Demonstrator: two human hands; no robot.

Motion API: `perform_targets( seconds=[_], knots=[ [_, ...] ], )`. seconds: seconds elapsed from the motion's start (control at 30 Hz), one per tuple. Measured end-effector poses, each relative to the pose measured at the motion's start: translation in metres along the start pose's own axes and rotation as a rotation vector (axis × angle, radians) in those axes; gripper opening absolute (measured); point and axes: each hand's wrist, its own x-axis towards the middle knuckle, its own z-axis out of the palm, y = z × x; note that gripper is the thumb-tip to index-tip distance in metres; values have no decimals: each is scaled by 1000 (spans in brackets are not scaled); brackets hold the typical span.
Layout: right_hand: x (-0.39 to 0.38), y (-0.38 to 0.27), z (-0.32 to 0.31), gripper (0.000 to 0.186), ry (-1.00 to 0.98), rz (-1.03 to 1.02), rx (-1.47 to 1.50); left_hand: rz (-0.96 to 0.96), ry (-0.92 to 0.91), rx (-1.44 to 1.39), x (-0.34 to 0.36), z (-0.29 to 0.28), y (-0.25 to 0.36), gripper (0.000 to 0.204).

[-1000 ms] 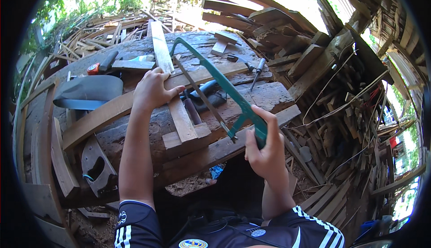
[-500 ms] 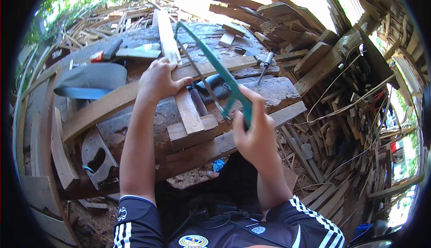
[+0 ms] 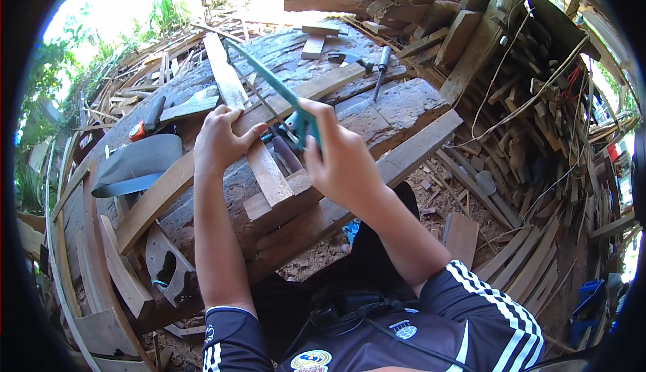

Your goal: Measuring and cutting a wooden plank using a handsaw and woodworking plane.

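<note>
My right hand [image 3: 340,153] is closed round the handle of a hacksaw [image 3: 266,76] with a green frame. The saw points away and to the left, its blade at a pale wooden strip [image 3: 268,173] just right of my left hand. My left hand [image 3: 225,136] grips the strip where it crosses a long curved board [image 3: 165,187], the thumb stretched toward the blade. The strip's near end rests on a short wooden block [image 3: 259,205]. Beneath and beside the saw lies a dark cylindrical handle [image 3: 287,153], partly hidden. Whether the teeth are in the wood, I cannot tell.
The thick log bench [image 3: 404,106] carries a hammer [image 3: 350,59], a screwdriver [image 3: 382,69], a grey curved sheet [image 3: 138,163] and a handsaw [image 3: 185,106]. Another saw's wooden handle [image 3: 168,264] hangs at the near left. Stacked planks [image 3: 461,35] rise at the right.
My right hand has pushed the hacksaw forward and left along the strip. My left hand keeps its place on the wood. The whole view has shifted a little.
</note>
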Motion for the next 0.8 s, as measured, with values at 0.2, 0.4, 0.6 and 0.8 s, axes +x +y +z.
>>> perform_targets(
  seconds=[0.2, 0.4, 0.6, 0.8],
  knots=[
    [-63, -29, -46, 52, 158, 26, -2, 91, 68, 33, 11, -6, 13, 71],
    [-4, 10, 14, 53, 89, 26, -37, 129, 96, 31, 3, 4, -2, 69],
    [-17, 10, 3, 54, -10, 92, -42, 99, 66, 32, 6, 1, 7, 67],
    [-71, -14, -41, 55, 248, -12, -1, 80, 28, 18, 9, -4, 15, 67]
  ],
)
